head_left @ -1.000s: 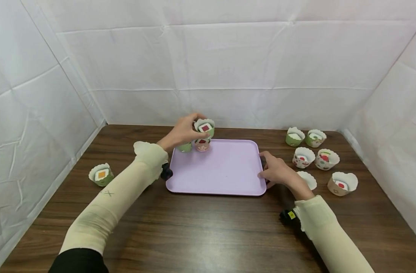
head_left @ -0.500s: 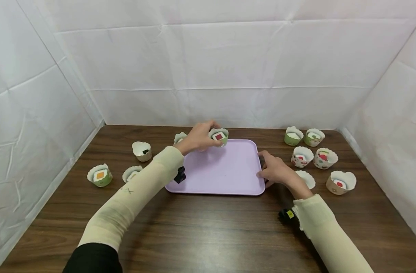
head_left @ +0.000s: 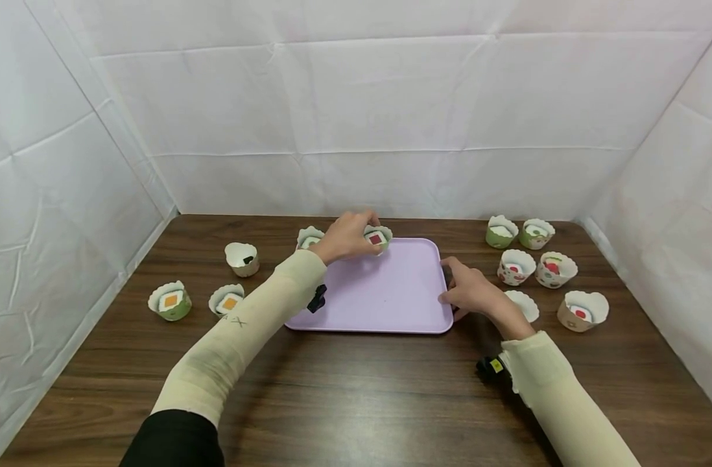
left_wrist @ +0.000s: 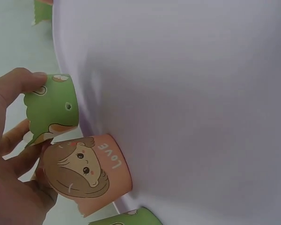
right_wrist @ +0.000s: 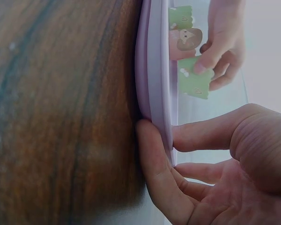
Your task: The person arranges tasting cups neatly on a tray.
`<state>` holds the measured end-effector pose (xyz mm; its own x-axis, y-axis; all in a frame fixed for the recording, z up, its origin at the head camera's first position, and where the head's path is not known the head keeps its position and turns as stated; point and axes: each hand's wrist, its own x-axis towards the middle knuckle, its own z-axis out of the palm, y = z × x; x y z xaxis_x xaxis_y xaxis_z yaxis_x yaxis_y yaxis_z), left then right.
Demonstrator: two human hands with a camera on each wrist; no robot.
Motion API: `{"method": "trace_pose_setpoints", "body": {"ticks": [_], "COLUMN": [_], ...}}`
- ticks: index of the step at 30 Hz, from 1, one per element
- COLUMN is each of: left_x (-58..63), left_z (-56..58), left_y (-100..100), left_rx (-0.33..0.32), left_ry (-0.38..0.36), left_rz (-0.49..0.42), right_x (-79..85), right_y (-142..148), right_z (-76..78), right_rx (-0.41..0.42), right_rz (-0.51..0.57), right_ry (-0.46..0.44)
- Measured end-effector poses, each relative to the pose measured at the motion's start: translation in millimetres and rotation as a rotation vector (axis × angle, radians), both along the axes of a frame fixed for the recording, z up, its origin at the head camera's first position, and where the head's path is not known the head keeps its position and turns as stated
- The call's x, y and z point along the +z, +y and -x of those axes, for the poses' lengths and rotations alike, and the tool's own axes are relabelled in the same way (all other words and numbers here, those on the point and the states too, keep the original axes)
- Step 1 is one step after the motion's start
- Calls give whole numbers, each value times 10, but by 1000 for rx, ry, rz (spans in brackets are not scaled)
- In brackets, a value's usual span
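My left hand (head_left: 347,237) pinches a green paper cupcake cup (head_left: 380,237) between thumb and fingers, at the back of the lilac tray (head_left: 391,298). A white piece with a dark red square lies inside the cup. Its base is at or just above the tray; I cannot tell which. Beside it, in the left wrist view, stands a pink cup (left_wrist: 117,161) printed with a girl's face and "LOVE". Another green cup (head_left: 309,237) stands at the tray's back left corner. My right hand (head_left: 469,290) grips the tray's right rim, thumb above and a finger beneath.
Left of the tray stand a white cup (head_left: 241,259) with a black piece and two cups with orange squares, one green cup (head_left: 170,301) among them. Several filled cups, including a red-patterned cup (head_left: 515,269), stand on the right. White sheeting (head_left: 356,130) walls the wooden table (head_left: 356,402).
My left hand has carried the green cup to the right and lowered it toward the tray, beyond the pink cup. My right hand has stayed on the tray's rim.
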<state>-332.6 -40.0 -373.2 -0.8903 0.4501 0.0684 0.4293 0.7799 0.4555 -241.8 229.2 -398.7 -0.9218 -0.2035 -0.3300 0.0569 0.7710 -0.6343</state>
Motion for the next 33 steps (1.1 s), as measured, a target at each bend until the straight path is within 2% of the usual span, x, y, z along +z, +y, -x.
{"method": "trace_pose_setpoints", "body": {"ticks": [10, 22, 28, 33], "left_x": [-94, -95, -91, -56], "left_z": [55, 82, 78, 31], "left_y": [-5, 29, 23, -2], "left_rx": [18, 10, 5, 2], "left_ry": [11, 25, 8, -8], "left_rz": [52, 123, 108, 57], "right_x": [-1, -6, 7, 1], "right_y": [-6, -9, -10, -10], "right_z": [-11, 16, 22, 15], "right_rx": [8, -4, -2, -6], "right_rz": [3, -2, -7, -13], "right_ry": [4, 0, -4, -2]}}
